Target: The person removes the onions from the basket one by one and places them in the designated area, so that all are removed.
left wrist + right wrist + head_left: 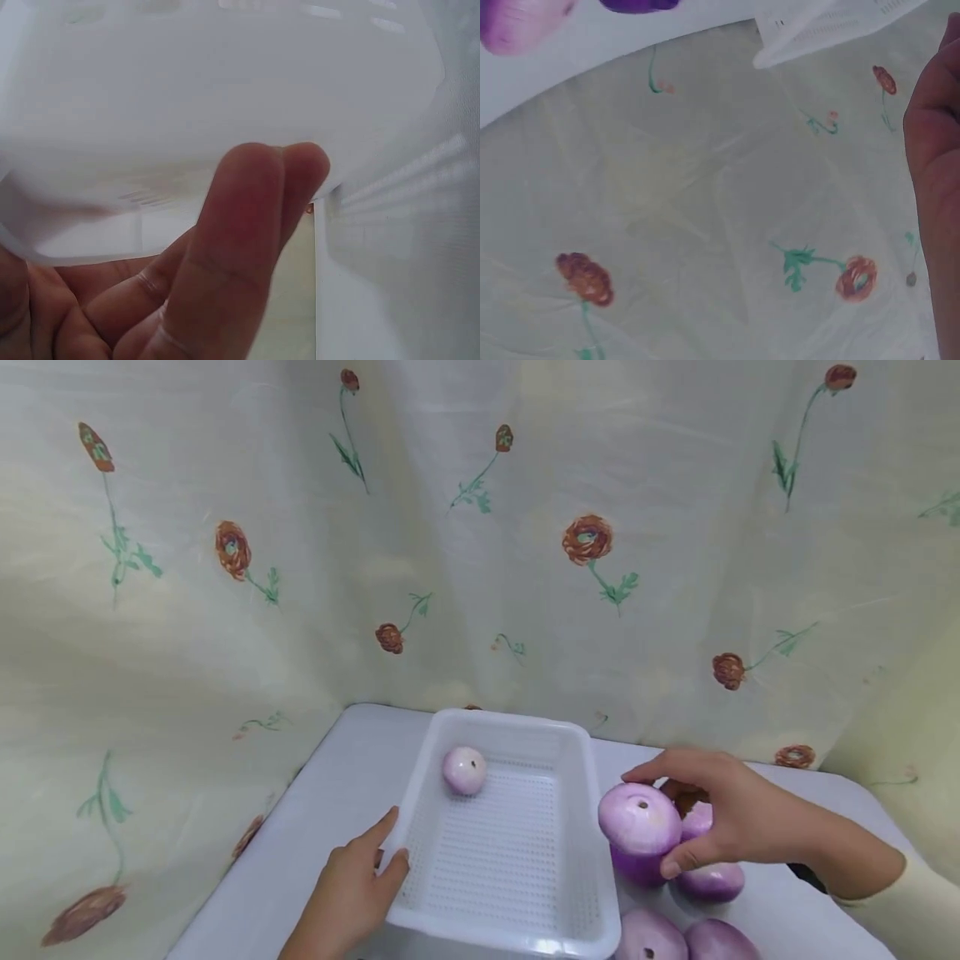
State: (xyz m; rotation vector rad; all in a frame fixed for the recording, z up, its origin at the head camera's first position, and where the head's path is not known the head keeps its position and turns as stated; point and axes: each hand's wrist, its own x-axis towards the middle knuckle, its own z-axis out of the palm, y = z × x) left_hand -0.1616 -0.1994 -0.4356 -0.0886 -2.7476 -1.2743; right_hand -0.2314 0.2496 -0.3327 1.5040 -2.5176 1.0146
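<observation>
A white plastic basket (491, 935) stands on the table with one onion (465, 771) inside, near its far left corner. My left hand (348, 885) holds the basket's left rim, thumb over the edge; in the left wrist view its fingers (232, 240) lie against the outer wall (187, 82). Just right of the basket, my right hand (723, 814) grips a purple-white onion (637, 818) between thumb and fingers, above other onions. The right wrist view shows part of that hand (937, 127) at its right edge, but not the held onion.
Several more onions lie right of the basket, among them one at the front (651, 935) and one farther back (712, 882). A flowered curtain (480, 552) hangs behind and beside the white table (300, 860).
</observation>
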